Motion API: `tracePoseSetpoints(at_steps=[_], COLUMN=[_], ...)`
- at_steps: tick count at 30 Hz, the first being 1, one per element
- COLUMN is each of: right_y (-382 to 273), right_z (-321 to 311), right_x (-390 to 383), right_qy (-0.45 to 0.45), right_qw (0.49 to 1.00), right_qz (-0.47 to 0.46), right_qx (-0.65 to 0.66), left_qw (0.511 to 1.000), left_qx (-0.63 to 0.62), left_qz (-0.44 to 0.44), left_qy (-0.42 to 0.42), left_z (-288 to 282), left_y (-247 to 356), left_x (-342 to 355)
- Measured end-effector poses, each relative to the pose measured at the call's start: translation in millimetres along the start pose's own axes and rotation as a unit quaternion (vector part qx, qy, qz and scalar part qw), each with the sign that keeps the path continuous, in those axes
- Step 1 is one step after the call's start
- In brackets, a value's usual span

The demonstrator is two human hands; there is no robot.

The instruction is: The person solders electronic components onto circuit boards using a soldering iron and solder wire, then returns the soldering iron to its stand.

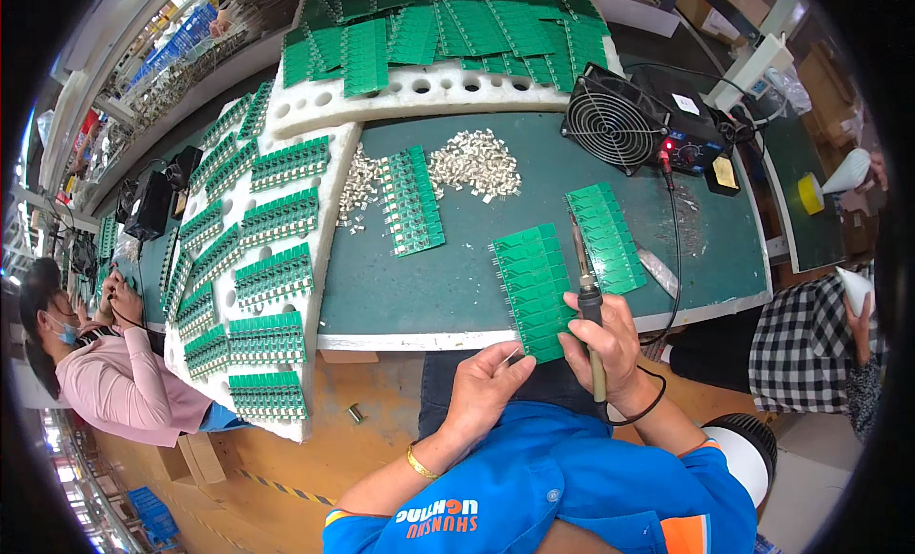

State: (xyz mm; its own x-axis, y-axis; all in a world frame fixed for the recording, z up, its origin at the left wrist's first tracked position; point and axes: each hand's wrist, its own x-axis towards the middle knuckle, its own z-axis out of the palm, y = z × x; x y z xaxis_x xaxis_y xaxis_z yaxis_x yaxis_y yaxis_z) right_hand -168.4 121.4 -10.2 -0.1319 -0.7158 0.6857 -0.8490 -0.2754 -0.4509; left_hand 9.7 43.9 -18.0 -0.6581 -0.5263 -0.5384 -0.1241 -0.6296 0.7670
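Note:
A green circuit board (532, 285) is tilted in front of me at the table's near edge. My left hand (484, 390) is at its lower left corner, thumb and finger pinched on a thin silvery wire (511, 357). My right hand (610, 349) is closed around the handle of a soldering iron (590, 306), its tip pointing up and away, between that board and a second green board (606, 238) lying to the right. The right thumb is close against the first board's right edge; whether it grips the board is hard to see.
Small white connectors (477, 163) lie heaped beside a board fitted with them (412, 203). White foam trays (329, 173) hold several boards at left and back. A fan (615, 120) and a soldering station (688, 152) with its cord stand at right. Other people work on both sides.

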Motion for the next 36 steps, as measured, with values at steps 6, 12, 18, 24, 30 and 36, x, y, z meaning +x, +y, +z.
tracePoseSetpoints(at_steps=[6, 12, 18, 24, 30, 36], right_y=[-2, -3, -1, -2, -3, -2], right_z=[-3, -5, -3, -5, -6, -7], right_x=[1, -1, -1, -4, -6, -5], right_qy=[0.009, -0.006, 0.012, 0.015, 0.015, 0.013], right_qw=[1.0, 1.0, 1.0, 1.0, 1.0, 1.0], right_qz=[-0.002, 0.002, 0.003, 0.007, 0.007, 0.008], right_qx=[-0.001, -0.006, -0.001, -0.004, -0.003, -0.001], left_qw=[1.0, 0.999, 0.999, 0.998, 0.997, 0.998], left_qx=[0.006, -0.001, 0.043, 0.056, 0.056, 0.037], left_qz=[0.001, 0.045, 0.001, 0.012, 0.046, 0.06], left_qy=[-0.011, -0.001, -0.009, -0.008, 0.004, -0.003], left_z=[-1, 3, 0, 3, 5, 4], left_y=[-2, -8, -1, 2, -5, -12], left_x=[0, 2, 0, -3, -2, 1])
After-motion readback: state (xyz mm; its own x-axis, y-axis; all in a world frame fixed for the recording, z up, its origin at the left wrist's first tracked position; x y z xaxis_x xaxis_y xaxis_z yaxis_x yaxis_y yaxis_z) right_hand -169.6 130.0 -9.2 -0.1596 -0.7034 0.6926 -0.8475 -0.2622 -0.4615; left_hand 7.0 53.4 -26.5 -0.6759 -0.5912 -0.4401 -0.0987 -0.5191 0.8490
